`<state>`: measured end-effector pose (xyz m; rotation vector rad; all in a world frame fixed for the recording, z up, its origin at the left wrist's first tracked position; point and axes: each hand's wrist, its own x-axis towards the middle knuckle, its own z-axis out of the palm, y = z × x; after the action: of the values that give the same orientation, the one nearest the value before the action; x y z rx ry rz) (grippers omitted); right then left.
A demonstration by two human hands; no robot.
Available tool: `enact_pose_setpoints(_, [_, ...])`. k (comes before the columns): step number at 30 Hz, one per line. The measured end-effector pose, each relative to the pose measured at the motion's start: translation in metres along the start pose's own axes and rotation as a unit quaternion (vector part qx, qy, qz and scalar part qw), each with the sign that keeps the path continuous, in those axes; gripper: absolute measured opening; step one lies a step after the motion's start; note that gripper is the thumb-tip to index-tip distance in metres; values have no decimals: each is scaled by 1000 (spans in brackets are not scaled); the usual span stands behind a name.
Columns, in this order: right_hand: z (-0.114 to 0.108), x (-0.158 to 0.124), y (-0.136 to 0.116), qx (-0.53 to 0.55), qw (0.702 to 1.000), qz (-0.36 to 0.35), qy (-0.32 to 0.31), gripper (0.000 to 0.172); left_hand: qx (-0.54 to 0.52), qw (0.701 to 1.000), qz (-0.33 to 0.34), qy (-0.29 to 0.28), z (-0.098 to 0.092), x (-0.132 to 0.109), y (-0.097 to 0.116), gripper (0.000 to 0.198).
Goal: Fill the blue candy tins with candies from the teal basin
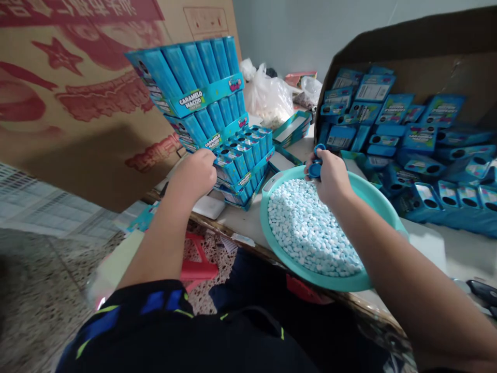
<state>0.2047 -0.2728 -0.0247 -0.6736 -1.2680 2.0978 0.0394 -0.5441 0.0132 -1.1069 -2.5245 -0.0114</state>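
Observation:
My right hand (332,176) is closed on a small blue plastic piece with round cup-like ends (315,168), over the far part of a turquoise basin (266,220). Small white and pale-blue candies (310,228) fill much of the basin. My left hand (196,173), its fingers curled in, is at the near left corner of a stack of blue candy boxes in display trays (244,180); whether it pinches anything is hidden. Boxes in the lower open tray stand upright with dark round holes on top (243,147). More filled trays (209,101) are piled behind, leaning left.
A large open carton (404,57) at the right holds many blue candy boxes (419,137). A tall printed cardboard box (97,98) stands at the left. Folded blue trays (293,129) and a clear plastic bag (267,96) lie behind. A red stool (200,267) is below the table edge.

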Motion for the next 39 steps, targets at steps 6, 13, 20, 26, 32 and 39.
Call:
enact_pose_setpoints(6, [-2, 3, 4, -42, 999, -32, 3, 27, 11, 998, -38, -54, -15, 2, 11, 41])
enact_pose_setpoints(13, [-3, 0, -5, -64, 998, -22, 14, 36, 20, 994, -54, -93, -21, 5, 23, 37])
enact_pose_setpoints(20, [-4, 7, 0, -81, 997, -1, 13, 35, -42, 996, -83, 4, -8, -6, 17, 36])
enact_pose_setpoints(26, [-3, 15, 5, -128, 992, -17, -17, 33, -192, 952, -102, 215, 2, -10, 84, 38])
enact_pose_setpoints(32, [-7, 18, 5, -268, 958, -67, -74, 36, -438, 896, 26, 63, 23, 59, 159, 37])
enact_pose_setpoints(39, [-12, 13, -1, -321, 926, -126, -154, 35, -552, 834, -1, -20, 29, 64, 148, 23])
